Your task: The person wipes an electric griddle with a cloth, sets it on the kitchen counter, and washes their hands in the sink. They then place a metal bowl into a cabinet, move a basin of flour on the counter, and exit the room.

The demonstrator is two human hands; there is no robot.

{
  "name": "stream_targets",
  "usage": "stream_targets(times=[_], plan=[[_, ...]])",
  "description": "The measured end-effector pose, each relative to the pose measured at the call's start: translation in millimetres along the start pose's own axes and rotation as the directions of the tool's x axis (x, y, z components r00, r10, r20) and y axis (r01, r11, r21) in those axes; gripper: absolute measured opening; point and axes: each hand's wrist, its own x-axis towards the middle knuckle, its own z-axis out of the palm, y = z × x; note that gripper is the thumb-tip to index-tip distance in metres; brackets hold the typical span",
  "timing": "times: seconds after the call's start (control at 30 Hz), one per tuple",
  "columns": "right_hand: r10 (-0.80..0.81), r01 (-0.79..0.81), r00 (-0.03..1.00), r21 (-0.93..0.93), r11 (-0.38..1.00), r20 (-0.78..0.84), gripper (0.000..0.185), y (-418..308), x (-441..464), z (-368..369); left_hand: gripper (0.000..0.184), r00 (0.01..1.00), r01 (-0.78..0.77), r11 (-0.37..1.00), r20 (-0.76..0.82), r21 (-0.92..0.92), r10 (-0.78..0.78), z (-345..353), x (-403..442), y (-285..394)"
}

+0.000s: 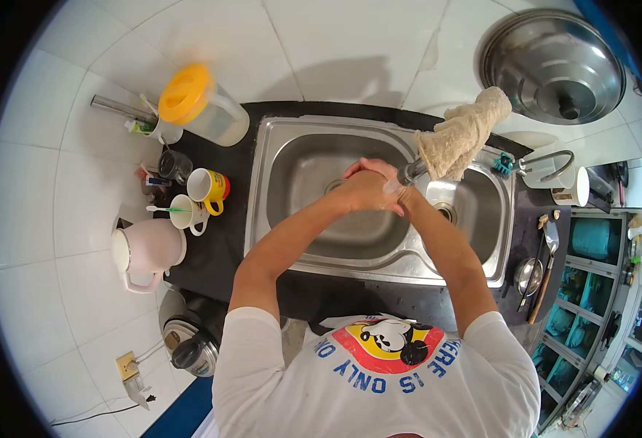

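Observation:
Over the large basin of the steel sink (252, 212), my left hand (367, 192) and my right hand (381, 168) are clasped together. Each is closed around the other, and their overlap hides parts of the fingers. The tap (410, 173) reaches down right beside my wrists, its upper part wrapped in a beige cloth (467, 131). A whitish, wet-looking patch shows on the skin by the tap's mouth; whether it is water or suds I cannot tell.
Left of the sink stand a yellow-lidded pitcher (222, 117), a yellow mug (218, 191), a white mug (199, 219) and a pink kettle (156, 252). To the right lie a wooden-handled spatula (542, 281) and a small metal bowl (529, 271). A large pan lid (532, 58) hangs on the wall.

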Motion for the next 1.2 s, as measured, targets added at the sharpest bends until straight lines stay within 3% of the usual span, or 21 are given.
stream_targets(times=[0.07, 0.17, 0.27, 0.37, 0.4, 0.47, 0.57, 0.67, 0.77, 0.83, 0.87, 0.93, 0.97, 1.0, 1.03, 1.1, 1.13, 1.2], plan=[[-0.095, 0.100, 0.994, 0.107, 0.989, -0.050, 0.034, 18, 7, -21, 0.038, 0.985, -0.127, 0.986, -0.101, 0.111, 0.138, 11, 3, -8], [-0.316, 0.339, 0.941, 0.309, 0.889, -0.123, 0.035, 46, 7, -34, 0.032, 0.978, 0.008, 1.000, -0.209, 0.017, -0.005, 32, 4, -10], [-0.489, 0.537, 0.833, 0.586, 0.607, -0.257, 0.039, 66, -1, -8, 0.031, 0.911, 0.250, 0.963, -0.313, -0.097, -0.268, 57, 5, -20], [-0.197, 0.479, 0.865, 0.645, 0.596, -0.461, 0.043, 69, 5, -3, 0.029, 0.705, 0.641, 0.759, -0.300, -0.117, -0.642, 86, 13, -45], [-0.179, 0.529, 0.804, 0.545, 0.651, -0.567, 0.044, 70, 5, 11, 0.029, 0.605, 0.755, 0.648, -0.275, -0.099, -0.747, 94, 15, -55], [-0.172, 0.576, 0.642, 0.321, 0.752, -0.747, 0.047, 71, 2, 49, 0.028, 0.593, 0.798, 0.600, -0.245, 0.056, -0.767, 97, 22, -67], [-0.333, 0.515, 0.505, -0.031, 0.857, -0.797, 0.044, 81, 10, 56, 0.027, 0.714, 0.694, 0.630, -0.218, 0.349, -0.666, 91, 10, -51], [-0.222, 0.383, 0.882, 0.357, 0.852, -0.416, 0.044, 82, 23, -26, 0.029, 0.735, 0.638, 0.591, -0.162, 0.494, -0.659, 102, -4, -44], [-0.152, 0.401, 0.830, 0.385, 0.832, -0.537, 0.040, 79, 12, -29, 0.040, 0.751, 0.569, 0.548, -0.115, 0.614, -0.651, 111, -5, -44], [-0.444, 0.453, 0.557, -0.191, 0.871, -0.702, 0.036, 102, 23, 10, 0.040, 0.693, 0.610, 0.536, -0.065, 0.584, -0.718, 96, 2, -40], [-0.602, 0.390, 0.410, -0.464, 0.795, -0.685, 0.034, 108, 27, 26, 0.040, 0.660, 0.630, 0.525, -0.037, 0.572, -0.751, 88, 3, -41], [-0.356, 0.402, 0.684, -0.078, 0.912, -0.636, 0.040, 83, 20, 15, 0.038, 0.722, 0.380, 0.426, 0.025, 0.821, -0.691, 141, 0, -81], [-0.232, 0.355, 0.800, 0.124, 0.927, -0.554, 0.043, 73, 16, 7, 0.036, 0.706, -0.112, 0.128, 0.169, 0.985, -0.688, 157, 1, -88], [-0.210, 0.374, 0.790, 0.182, 0.909, -0.576, 0.045, 68, 16, -3, 0.035, 0.674, -0.570, -0.206, 0.310, 0.795, -0.670, 172, 3, -95], [-0.182, 0.391, 0.780, 0.239, 0.889, -0.599, 0.047, 68, 17, -17, 0.035, 0.656, -0.701, -0.363, 0.355, 0.614, -0.666, 174, 3, -95], [-0.451, 0.387, 0.581, -0.257, 0.886, -0.678, 0.048, 85, 26, -35, 0.034, 0.652, -0.757, -0.586, 0.390, 0.287, -0.650, 178, -5, -92], [-0.732, 0.213, 0.416, -0.725, 0.655, -0.539, 0.047, 99, 25, -26, 0.033, 0.663, -0.729, -0.668, 0.397, 0.149, -0.635, 177, -9, -87], [-0.603, 0.138, 0.482, -0.624, 0.769, -0.636, 0.052, 100, 14, -4, 0.032, 0.684, -0.627, -0.770, 0.391, -0.116, -0.616, 178, -14, -76]])
